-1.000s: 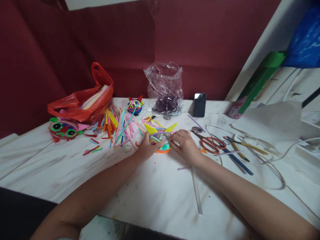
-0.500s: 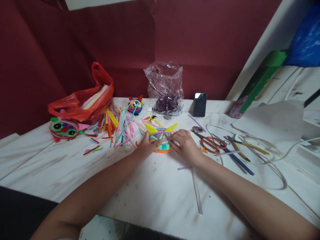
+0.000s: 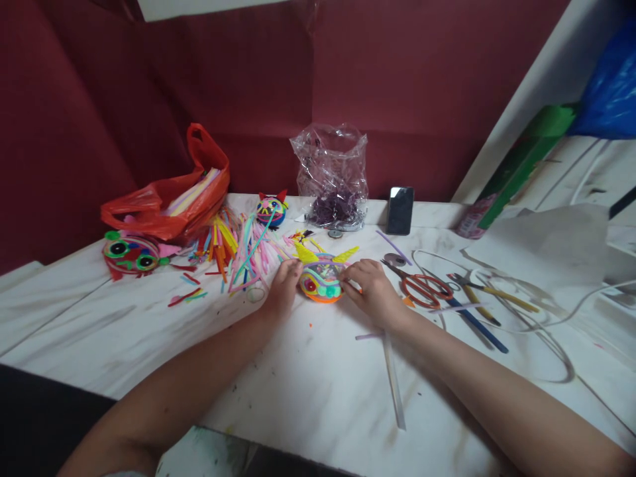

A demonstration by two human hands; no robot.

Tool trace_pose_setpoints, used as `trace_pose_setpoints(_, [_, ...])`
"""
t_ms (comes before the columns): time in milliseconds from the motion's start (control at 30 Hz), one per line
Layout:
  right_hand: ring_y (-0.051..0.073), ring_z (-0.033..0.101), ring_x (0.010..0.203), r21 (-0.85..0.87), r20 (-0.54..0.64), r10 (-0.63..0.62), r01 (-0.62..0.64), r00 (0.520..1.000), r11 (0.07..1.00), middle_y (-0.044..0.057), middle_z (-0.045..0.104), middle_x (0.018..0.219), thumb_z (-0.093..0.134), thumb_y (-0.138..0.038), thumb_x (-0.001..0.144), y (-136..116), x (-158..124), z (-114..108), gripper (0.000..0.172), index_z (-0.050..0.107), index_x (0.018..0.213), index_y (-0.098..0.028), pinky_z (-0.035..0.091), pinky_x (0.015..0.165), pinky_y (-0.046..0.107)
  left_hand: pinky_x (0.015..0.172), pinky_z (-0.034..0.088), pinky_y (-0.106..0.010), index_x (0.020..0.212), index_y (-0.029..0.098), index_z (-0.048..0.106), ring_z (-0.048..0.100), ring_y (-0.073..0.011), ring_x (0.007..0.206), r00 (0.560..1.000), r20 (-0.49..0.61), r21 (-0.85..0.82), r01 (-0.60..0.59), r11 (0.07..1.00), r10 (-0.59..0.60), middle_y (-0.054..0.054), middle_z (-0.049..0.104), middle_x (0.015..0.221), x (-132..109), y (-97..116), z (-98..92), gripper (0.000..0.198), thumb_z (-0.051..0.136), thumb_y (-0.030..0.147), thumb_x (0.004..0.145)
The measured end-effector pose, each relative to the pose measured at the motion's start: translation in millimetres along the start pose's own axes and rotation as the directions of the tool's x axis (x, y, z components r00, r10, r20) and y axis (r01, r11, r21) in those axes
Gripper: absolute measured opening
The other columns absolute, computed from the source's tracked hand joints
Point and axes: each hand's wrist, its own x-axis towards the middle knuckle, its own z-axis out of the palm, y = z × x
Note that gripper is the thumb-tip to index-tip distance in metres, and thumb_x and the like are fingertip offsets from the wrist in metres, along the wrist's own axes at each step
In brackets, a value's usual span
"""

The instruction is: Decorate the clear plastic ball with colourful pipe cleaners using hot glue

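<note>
A small round animal-face craft [image 3: 322, 291] with yellow pointed ears, a red eye, teal pieces and an orange rim sits on the table between my hands. It seems built from coloured pipe cleaners. My left hand [image 3: 284, 286] steadies its left edge, fingers curled and the thumb off the face. At the right edge, my right hand [image 3: 371, 288] has thumb and forefinger pinched together against the craft. Any small piece inside that pinch is hidden.
Orange-handled scissors [image 3: 426, 290], pliers [image 3: 497, 295] and a white cable [image 3: 546, 331] lie right. Behind are loose pipe cleaners [image 3: 256, 255], a red bag [image 3: 199, 199], a clear bag [image 3: 330, 179] and a phone [image 3: 400, 211]. A larger face craft [image 3: 132, 255] stands left.
My left hand has drawn back to the left, its thumb coming off the craft's face and uncovering the red eye. The right hand stays at the right edge. The view has shifted slightly.
</note>
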Motion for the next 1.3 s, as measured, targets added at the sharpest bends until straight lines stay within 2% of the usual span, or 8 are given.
trace_pose_setpoints(300, [0.023, 0.060, 0.083, 0.007, -0.016, 0.016, -0.016, 1.000, 1.000, 0.006, 0.068, 0.083, 0.054, -0.016, 0.089, 3, 0, -2, 0.011, 0.064, 0.086, -0.021, 0.040, 0.081, 0.038, 0.066, 0.043, -0.027, 0.062, 0.021, 0.050, 0.052, -0.0135, 0.062, 0.981, -0.112, 0.189, -0.138, 0.972, 0.161, 0.003, 0.054, 0.061, 27, 8, -26.1, 0.022, 0.055, 0.039, 0.075])
trace_pose_setpoints(533, [0.023, 0.062, 0.085, 0.020, -0.009, 0.032, -0.031, 0.999, 0.999, 0.006, 0.070, 0.086, 0.056, -0.015, 0.088, 4, 0, -2, 0.010, 0.064, 0.088, -0.021, 0.041, 0.081, 0.038, 0.051, 0.035, -0.026, 0.049, 0.021, 0.043, 0.042, -0.0110, 0.046, 0.994, -0.062, 0.249, -0.072, 0.966, 0.090, 0.003, 0.044, 0.045, 30, 10, -31.3, 0.042, 0.054, 0.046, 0.080])
trace_pose_setpoints(667, [0.023, 0.061, 0.085, 0.020, -0.012, 0.037, -0.036, 0.999, 0.999, 0.007, 0.069, 0.086, 0.057, -0.014, 0.088, 4, 0, -2, 0.009, 0.063, 0.087, -0.020, 0.040, 0.082, 0.038, 0.069, 0.047, -0.026, 0.074, 0.020, 0.056, 0.060, -0.0132, 0.072, 0.995, -0.072, 0.173, -0.058, 0.983, 0.071, 0.001, 0.061, 0.073, 23, 9, -20.0, 0.029, 0.074, 0.042, 0.066])
trace_pose_setpoints(733, [0.023, 0.061, 0.085, 0.022, -0.010, 0.029, -0.028, 1.000, 0.999, 0.007, 0.069, 0.086, 0.056, -0.015, 0.088, 3, 0, -2, 0.009, 0.063, 0.087, -0.020, 0.040, 0.082, 0.038, 0.081, 0.049, -0.028, 0.099, 0.021, 0.057, 0.063, -0.0165, 0.094, 1.000, 0.000, 0.069, 0.000, 0.998, 0.000, -0.003, 0.066, 0.098, 17, 5, -9.7, 0.048, 0.080, 0.036, 0.059])
trace_pose_setpoints(800, [0.023, 0.060, 0.084, 0.019, -0.006, 0.016, -0.016, 1.000, 1.000, 0.006, 0.069, 0.085, 0.056, -0.015, 0.089, 2, 0, -2, 0.009, 0.063, 0.086, -0.021, 0.040, 0.081, 0.037, 0.086, 0.050, -0.032, 0.113, 0.020, 0.051, 0.063, -0.0189, 0.100, 0.992, 0.105, -0.016, 0.074, 0.997, -0.072, -0.007, 0.065, 0.111, 11, 1, 0.4, 0.060, 0.079, 0.036, 0.062])
trace_pose_setpoints(867, [0.022, 0.059, 0.083, 0.012, 0.005, 0.011, -0.011, 1.000, 1.000, 0.006, 0.068, 0.083, 0.055, -0.016, 0.089, 1, 0, -2, 0.010, 0.062, 0.085, -0.021, 0.040, 0.080, 0.037, 0.085, 0.051, -0.032, 0.118, 0.019, 0.049, 0.064, -0.0191, 0.097, 0.981, 0.173, -0.004, 0.094, 0.996, -0.091, -0.007, 0.065, 0.111, 7, -5, 7.1, 0.062, 0.077, 0.038, 0.066])
trace_pose_setpoints(1100, [0.023, 0.059, 0.082, 0.015, 0.002, 0.037, -0.037, 0.999, 0.999, 0.007, 0.068, 0.083, 0.055, -0.015, 0.087, -1, -1, 0, 0.009, 0.062, 0.083, -0.021, 0.040, 0.079, 0.038, 0.087, 0.051, -0.032, 0.120, 0.020, 0.049, 0.064, -0.0188, 0.098, 0.968, 0.248, 0.051, -0.049, 0.998, 0.035, -0.006, 0.065, 0.110, 12, -18, 4.8, 0.063, 0.077, 0.039, 0.067])
trace_pose_setpoints(1300, [0.024, 0.060, 0.083, 0.030, -0.008, 0.048, -0.048, 0.999, 0.998, 0.008, 0.068, 0.085, 0.055, -0.017, 0.086, 1, -1, 1, 0.009, 0.062, 0.083, -0.021, 0.042, 0.077, 0.038, 0.084, 0.051, -0.031, 0.117, 0.020, 0.051, 0.064, -0.0185, 0.094, 0.974, 0.222, 0.090, -0.064, 0.994, 0.043, -0.005, 0.066, 0.107, 12, -18, 7.8, 0.061, 0.078, 0.038, 0.066])
